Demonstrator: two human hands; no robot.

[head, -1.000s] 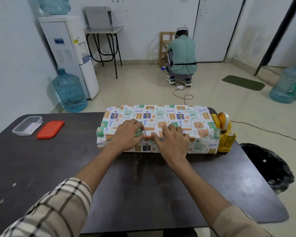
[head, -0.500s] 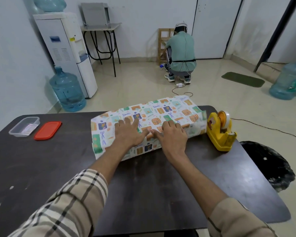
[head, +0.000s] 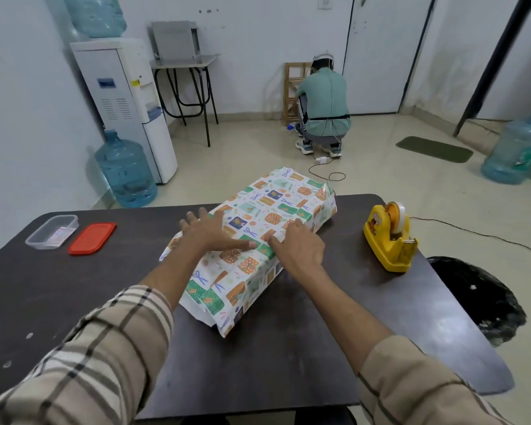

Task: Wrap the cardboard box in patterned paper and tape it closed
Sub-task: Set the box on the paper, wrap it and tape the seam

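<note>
Paper-wrapped box (head: 258, 240) lying diagonally on dark table (head: 74, 302)

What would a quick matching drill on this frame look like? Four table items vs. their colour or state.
Column 1:
1. tape dispenser
2. container lid
3. plastic container
4. wrapped box

Column 2:
A. clear, open, at the table's far left
B. under both flat hands, left hand and right hand
C. red, lying flat beside its container
D. yellow, right of the box

Pairs: 1-D, 2-C, 3-A, 4-B
</note>
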